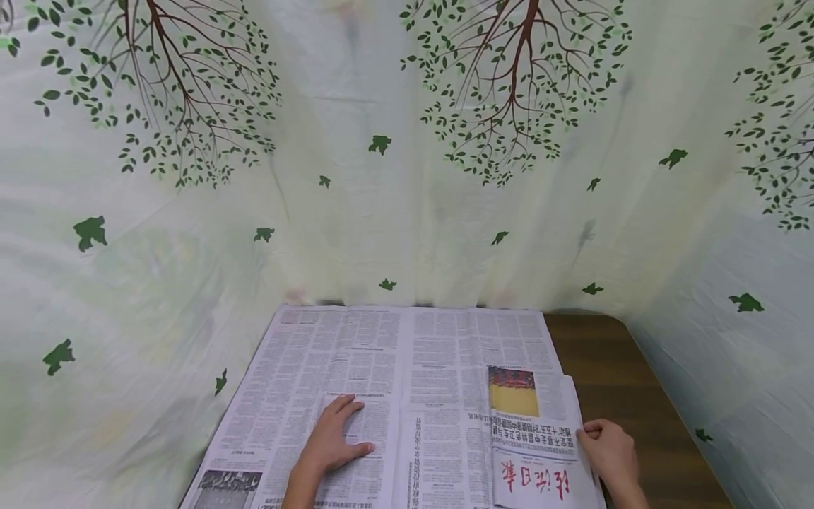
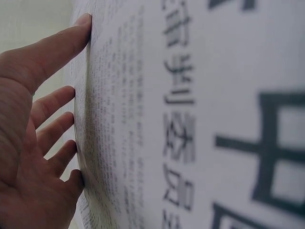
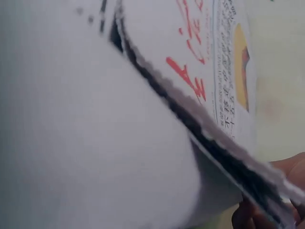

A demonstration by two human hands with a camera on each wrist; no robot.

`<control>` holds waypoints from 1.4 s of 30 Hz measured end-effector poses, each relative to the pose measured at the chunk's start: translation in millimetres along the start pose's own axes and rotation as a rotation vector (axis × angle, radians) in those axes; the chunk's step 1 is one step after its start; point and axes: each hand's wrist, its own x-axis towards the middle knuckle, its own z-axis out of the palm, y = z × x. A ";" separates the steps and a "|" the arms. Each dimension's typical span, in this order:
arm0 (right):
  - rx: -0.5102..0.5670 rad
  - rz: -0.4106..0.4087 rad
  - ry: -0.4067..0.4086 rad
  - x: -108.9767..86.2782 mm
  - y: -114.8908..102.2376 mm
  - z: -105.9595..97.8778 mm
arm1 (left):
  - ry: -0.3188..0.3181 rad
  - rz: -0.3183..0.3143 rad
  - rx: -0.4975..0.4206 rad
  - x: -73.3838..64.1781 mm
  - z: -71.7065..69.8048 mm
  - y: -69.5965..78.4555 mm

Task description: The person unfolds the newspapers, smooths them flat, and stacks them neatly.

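A large newspaper (image 1: 439, 360) lies spread over the table, its print upside down in the head view. My left hand (image 1: 331, 438) rests on its left half with the fingers spread; in the left wrist view the fingertips (image 2: 67, 121) touch the page. On the right, a folded-over part (image 1: 534, 459) shows red characters and a yellow-and-red picture. My right hand (image 1: 612, 452) pinches the right edge of that part between thumb and fingers. The right wrist view has the layered paper edge (image 3: 190, 119) running to the fingers (image 3: 291, 167) at the lower right.
Bare dark wooden table (image 1: 626, 396) shows along the right side. A pale curtain (image 1: 439, 233) with printed trees and green leaf shapes hangs behind the table and at both sides. A dark photo (image 1: 229, 488) is printed at the newspaper's lower left.
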 end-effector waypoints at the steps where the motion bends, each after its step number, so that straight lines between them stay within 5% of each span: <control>1: 0.013 -0.014 0.006 -0.2 -2.0 1.6 | -0.003 -0.001 0.000 -0.1 0.1 -0.2; 10: 0.113 -0.108 -0.029 -5.2 -23.1 19.2 | -0.004 -0.011 -0.010 -0.3 2.0 -3.5; 26: 0.270 -0.061 -0.061 -11.4 -39.2 60.0 | 0.014 0.049 0.016 -5.1 7.4 -2.4; 31: 0.280 -0.053 -0.017 -11.2 -46.3 70.4 | 0.006 0.129 0.010 -4.9 17.4 10.8; 42: 0.324 -0.032 0.003 -9.5 -55.8 79.8 | -0.051 0.201 -0.071 9.5 42.3 56.8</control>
